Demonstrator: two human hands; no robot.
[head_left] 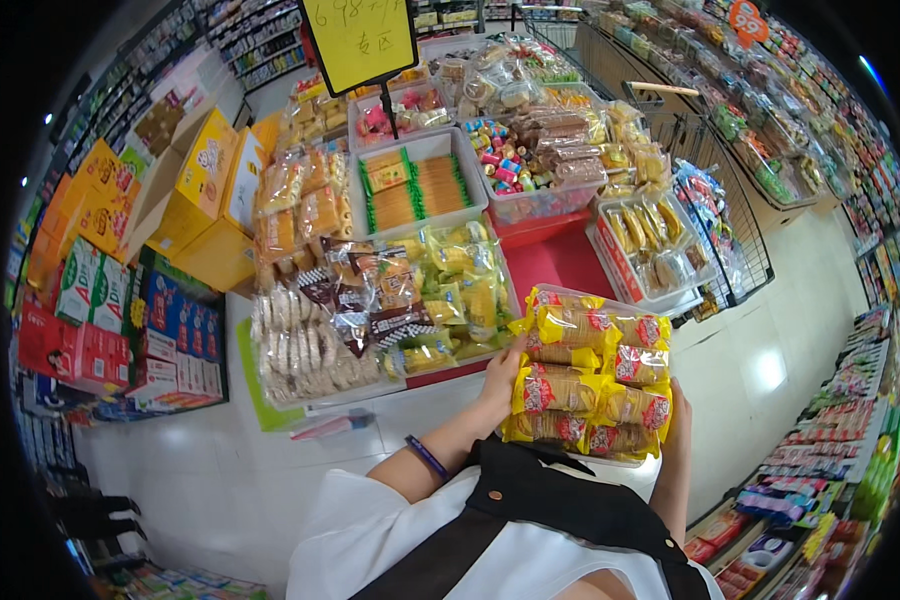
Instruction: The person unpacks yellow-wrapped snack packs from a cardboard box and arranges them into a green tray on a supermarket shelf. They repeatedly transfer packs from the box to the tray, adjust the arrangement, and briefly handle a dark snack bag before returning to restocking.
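A translucent tray (651,455) packed with several yellow snack packs (560,385) is held at the lower middle. My left hand (502,375) grips its left side; my right hand (678,415) holds its right side, fingers partly hidden behind it. Just beyond is a display table with a bare red square (550,265), beside a tray of yellow and brown wrapped snacks (440,300) on the left and a box of packaged pastries (650,235) on the right.
A yellow sign (355,60) stands over the display. Stacked yellow boxes (195,175) are at left. A shopping cart (730,240) stands behind the display's right side. Shelves (820,450) line the right; tiled floor (740,390) runs between them and the table.
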